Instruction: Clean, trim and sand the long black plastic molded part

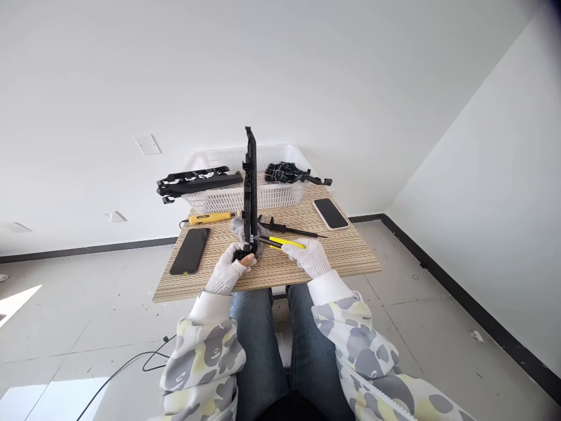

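Black plastic part (249, 187) is held upright above the front half of the surface (280, 272), its lower end gripped by the left hand (230, 266). A yellow cutter (287, 242) is grasped by the right hand (311, 257), pointed at that lower end. A dark phone (190, 251) is placed by the left edge, a pale-rimmed phone (331, 213) by the right; a white basket (219, 203) is set along the back edge.

Gloved left hand (228, 266), lower center of frame, grips long black part (250, 199) upright; gloved right hand (312, 258), right of it, holds yellow-and-black tool (286, 242) near part's lower end. White basket (219, 202) with black pieces (287, 173) sits mid-frame behind.
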Available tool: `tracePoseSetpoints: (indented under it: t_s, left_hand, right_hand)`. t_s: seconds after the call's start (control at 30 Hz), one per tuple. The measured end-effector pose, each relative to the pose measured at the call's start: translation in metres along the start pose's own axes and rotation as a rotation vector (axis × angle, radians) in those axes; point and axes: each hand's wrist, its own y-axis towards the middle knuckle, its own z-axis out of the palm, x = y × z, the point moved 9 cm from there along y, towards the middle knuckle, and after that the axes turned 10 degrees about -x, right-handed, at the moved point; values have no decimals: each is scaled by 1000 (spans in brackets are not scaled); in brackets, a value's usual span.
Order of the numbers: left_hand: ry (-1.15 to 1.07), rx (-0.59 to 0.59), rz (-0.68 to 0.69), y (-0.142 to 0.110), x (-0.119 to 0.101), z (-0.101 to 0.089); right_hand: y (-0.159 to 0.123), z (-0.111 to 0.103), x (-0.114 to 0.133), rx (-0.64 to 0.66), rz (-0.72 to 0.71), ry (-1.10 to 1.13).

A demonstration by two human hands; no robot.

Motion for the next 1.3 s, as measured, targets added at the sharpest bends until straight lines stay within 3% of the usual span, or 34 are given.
tracePoseSetpoints:
  t_s: [0.27, 0.4, 0.5, 0.63, 0.97, 1.1, 1.3]
  left_hand:
    - [-172, -140, -44, 4, 2, -6]
    - [-315, -90, -34, 9, 5, -1]
    - [-353, -46, -21, 13, 9, 3]
    - [-335, -7, -18, 15, 12, 6]
    - [-221, 105, -5, -5, -8, 15]
    - [-177, 91, -68, -5, -5, 15]
    - [-149, 97, 14, -5, -10, 16]
  right_hand:
    - [-4, 4, 0, 58, 50, 31]
    - [-8, 10, 0, 151, 21, -14]
    - [-5, 1, 1, 48, 1, 9]
    - [-6, 8, -2, 113, 21, -12]
    - [-6, 4, -3, 51, 33, -28]
    - [-4, 2, -3, 25, 18, -46]
    - [-5, 4, 0, 37, 40, -36]
